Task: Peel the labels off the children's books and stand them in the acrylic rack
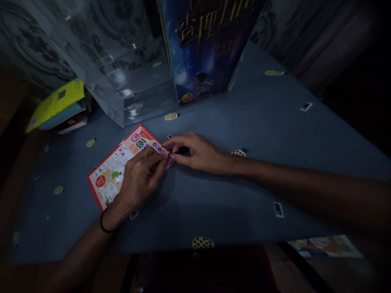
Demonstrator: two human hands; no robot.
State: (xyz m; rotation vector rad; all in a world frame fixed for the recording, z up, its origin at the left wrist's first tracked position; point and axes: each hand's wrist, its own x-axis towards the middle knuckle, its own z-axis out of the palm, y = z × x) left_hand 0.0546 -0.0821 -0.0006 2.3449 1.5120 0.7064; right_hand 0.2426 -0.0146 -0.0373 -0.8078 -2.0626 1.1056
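Observation:
A thin colouring book (113, 169) with a red border and line drawings on its cover lies at a slant on the table. My left hand (140, 177), with a black band at the wrist, rests over the book's right part. Its fingers are closed on a small pink-purple piece (170, 160) at the book's corner. From the right, my right hand (197, 152) reaches in, thumb and forefinger pinching the same piece. What the piece is made of is too small and dark to tell.
A clear acrylic rack (119, 110) stands at the back, with a tall blue book (207, 53) upright beside it. Several books (61, 106), a yellow one on top, lie at the left. The blue tablecloth (232, 203) has pineapple prints. A colourful sheet (326, 246) shows below the table's front edge.

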